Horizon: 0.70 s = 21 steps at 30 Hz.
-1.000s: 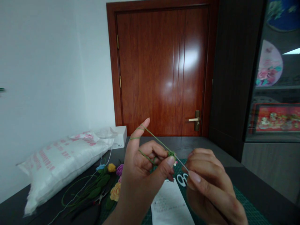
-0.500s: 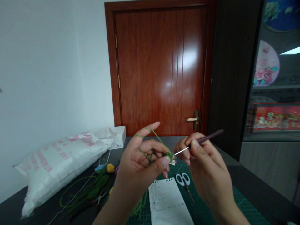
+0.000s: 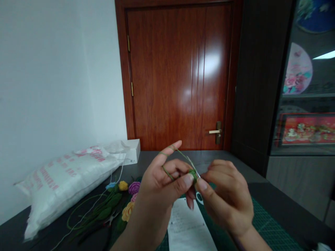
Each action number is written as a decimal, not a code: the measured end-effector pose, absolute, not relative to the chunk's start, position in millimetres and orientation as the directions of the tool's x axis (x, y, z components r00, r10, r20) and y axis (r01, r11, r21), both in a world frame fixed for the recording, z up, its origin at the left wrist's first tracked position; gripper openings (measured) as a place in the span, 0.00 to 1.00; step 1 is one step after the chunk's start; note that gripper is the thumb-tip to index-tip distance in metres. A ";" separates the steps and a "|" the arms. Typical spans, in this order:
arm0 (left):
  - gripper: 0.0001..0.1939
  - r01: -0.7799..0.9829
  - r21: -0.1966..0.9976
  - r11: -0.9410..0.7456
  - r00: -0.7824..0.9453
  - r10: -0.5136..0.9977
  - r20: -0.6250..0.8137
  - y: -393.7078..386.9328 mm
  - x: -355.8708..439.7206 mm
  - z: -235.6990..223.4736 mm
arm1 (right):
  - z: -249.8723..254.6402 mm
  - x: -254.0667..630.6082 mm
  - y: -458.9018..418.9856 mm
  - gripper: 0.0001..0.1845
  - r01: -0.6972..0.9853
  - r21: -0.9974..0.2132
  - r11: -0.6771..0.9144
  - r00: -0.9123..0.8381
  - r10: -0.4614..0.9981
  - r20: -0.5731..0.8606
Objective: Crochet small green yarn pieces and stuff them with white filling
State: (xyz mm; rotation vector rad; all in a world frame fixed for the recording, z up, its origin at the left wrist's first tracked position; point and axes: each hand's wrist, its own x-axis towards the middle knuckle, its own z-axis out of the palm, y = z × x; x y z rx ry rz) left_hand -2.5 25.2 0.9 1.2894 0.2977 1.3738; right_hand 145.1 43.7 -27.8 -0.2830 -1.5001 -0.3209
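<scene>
Pinching green crochet piece [image 3: 193,175] in left fingers [image 3: 186,180]; right fingers [image 3: 222,168] gripping crochet hook [image 3: 195,166], closer now, touching piece.

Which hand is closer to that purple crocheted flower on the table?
The left hand is nearer, held up just to the right of the purple crocheted flower in this view. The right hand is farther off, beyond the left hand.

1. Two hands: one left hand [image 3: 159,188] and one right hand [image 3: 225,195].
2. One crochet hook [image 3: 195,167], only its metal end showing.
3. One green crochet piece [image 3: 193,175].
4. One strand of green yarn [image 3: 181,153].
5. Five crocheted flowers [image 3: 134,187].
6. One pair of scissors [image 3: 199,198], mostly hidden.
7. One sheet of paper [image 3: 187,226].
8. One cutting mat [image 3: 269,226].
9. One counter [image 3: 288,198].
10. One white sack [image 3: 65,181].
11. One white box [image 3: 133,151].
12. One door [image 3: 178,76].
13. One door handle [image 3: 215,131].
</scene>
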 end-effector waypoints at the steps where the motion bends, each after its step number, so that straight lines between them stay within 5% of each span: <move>1: 0.38 -0.560 0.795 -0.232 0.326 0.821 0.469 25.5 -2.5 1.1 | -29.0 143.3 45.3 0.09 0.307 0.027 0.951 0.081 -0.054 0.995; 8: 0.38 -0.631 0.765 -0.130 0.432 0.760 0.486 30.0 -4.8 2.6 | -29.6 123.6 48.7 0.03 -0.346 -0.253 0.903 0.312 0.365 0.877; 17: 0.27 -0.623 0.770 -0.137 0.452 0.740 0.498 33.0 -9.4 1.8 | -19.4 133.1 41.8 0.09 -0.701 -0.419 0.577 0.057 0.631 0.774; 21: 0.25 -0.567 0.762 -0.313 0.335 0.758 0.560 35.4 -7.5 2.1 | -17.5 129.9 42.8 0.11 -0.725 -0.523 0.448 -0.076 0.703 0.707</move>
